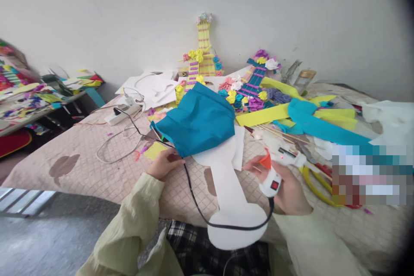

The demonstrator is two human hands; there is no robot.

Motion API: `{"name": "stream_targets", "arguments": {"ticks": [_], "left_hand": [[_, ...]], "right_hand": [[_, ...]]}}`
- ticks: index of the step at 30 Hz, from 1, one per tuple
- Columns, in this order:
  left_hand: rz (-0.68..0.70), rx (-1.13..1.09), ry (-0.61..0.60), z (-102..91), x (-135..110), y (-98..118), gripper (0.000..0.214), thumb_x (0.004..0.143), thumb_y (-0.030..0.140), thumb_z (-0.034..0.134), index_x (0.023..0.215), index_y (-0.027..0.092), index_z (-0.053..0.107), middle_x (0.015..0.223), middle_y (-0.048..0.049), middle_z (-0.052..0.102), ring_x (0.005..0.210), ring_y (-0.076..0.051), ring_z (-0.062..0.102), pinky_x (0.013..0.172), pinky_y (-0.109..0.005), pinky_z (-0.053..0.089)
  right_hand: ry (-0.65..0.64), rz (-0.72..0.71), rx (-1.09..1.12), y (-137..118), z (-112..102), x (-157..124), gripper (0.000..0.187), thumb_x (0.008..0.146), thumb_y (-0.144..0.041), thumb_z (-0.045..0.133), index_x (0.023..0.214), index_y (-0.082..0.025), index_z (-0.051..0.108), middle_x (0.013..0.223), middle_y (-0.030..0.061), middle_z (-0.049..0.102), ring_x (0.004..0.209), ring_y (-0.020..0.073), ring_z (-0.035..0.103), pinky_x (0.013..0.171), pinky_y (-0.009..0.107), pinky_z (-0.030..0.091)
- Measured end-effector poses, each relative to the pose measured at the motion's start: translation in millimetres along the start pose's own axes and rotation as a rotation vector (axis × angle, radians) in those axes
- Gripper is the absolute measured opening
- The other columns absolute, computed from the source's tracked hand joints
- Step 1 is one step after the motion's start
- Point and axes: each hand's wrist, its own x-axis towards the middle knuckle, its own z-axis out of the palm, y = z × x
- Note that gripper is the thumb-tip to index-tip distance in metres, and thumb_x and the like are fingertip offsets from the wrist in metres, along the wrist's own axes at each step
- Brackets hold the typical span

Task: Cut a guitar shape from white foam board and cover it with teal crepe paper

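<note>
My right hand (291, 187) is closed around a white hot glue gun (270, 183) with an orange trigger and a red switch. Its black cord (194, 198) loops down across a white cardboard cutout (226, 181) with a narrow neck and a rounded end over the table edge. At the cord's upper stretch, my left hand (166, 163) has thumb and fingers pinched together on it, beside the lower left corner of a blue crepe paper sheet (203, 120). That sheet covers the wide upper part of the cutout. A yellow paper piece (155, 152) lies by my left fingers.
A white power strip (123, 114) with tangled cables is at the left. Behind stand a yellow woven decoration (203, 47) and a blue one with paper flowers (254, 79). Yellow-handled scissors (318, 185), paper strips (326, 123) and a glass jar (304, 81) are at the right.
</note>
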Motion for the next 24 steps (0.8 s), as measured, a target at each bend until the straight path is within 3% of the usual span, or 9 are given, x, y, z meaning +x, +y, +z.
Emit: {"name": "stream_targets", "arguments": {"ticks": [5,9,12,17,24], "left_hand": [[0.002,0.029,-0.003,-2.2,-1,-5,0.025,0.063,0.035,0.067,0.075,0.014,0.062,0.069,-0.0045,0.063,0.064,-0.016,0.057,0.061,-0.028,0.045],[0.039,0.024,0.018,-3.7,-3,-10,0.021,0.064,0.034,0.066,0.073,0.015,0.062,0.073,-0.0049,0.064,0.069,-0.017,0.058,0.066,-0.029,0.046],[0.079,0.054,0.042,-5.2,-6,-14,0.019,0.065,0.033,0.066,0.071,0.015,0.062,0.074,-0.005,0.063,0.07,-0.017,0.058,0.067,-0.028,0.046],[0.107,0.175,0.044,-8.2,-9,-16,0.02,0.069,0.035,0.063,0.074,0.016,0.063,0.079,-0.0066,0.064,0.075,-0.018,0.058,0.07,-0.03,0.046],[0.184,0.308,0.102,-7.1,-22,11,0.023,0.07,0.037,0.061,0.084,0.019,0.064,0.09,-0.0067,0.063,0.09,-0.022,0.053,0.083,-0.033,0.041]], "right_hand": [[-0.123,0.061,0.034,10,27,44,0.017,0.074,-0.03,0.051,0.079,-0.019,0.063,0.074,0.0029,0.063,0.071,0.0186,0.059,0.074,0.036,0.046],[-0.085,0.12,0.072,42,24,67,0.017,0.073,-0.031,0.051,0.072,-0.019,0.063,0.067,0.0015,0.062,0.063,0.0146,0.057,0.07,0.031,0.045],[-0.054,0.104,0.068,53,17,69,0.018,0.073,-0.03,0.05,0.07,-0.018,0.063,0.066,0.0012,0.062,0.06,0.0131,0.055,0.069,0.029,0.044],[-0.058,0.092,0.085,50,15,62,0.019,0.073,-0.029,0.049,0.07,-0.018,0.064,0.065,0.0015,0.061,0.059,0.013,0.052,0.069,0.029,0.043],[-0.1,0.066,0.123,43,21,61,0.021,0.072,-0.033,0.049,0.066,-0.018,0.063,0.06,0.0013,0.058,0.057,0.0141,0.051,0.077,0.036,0.044]]}}
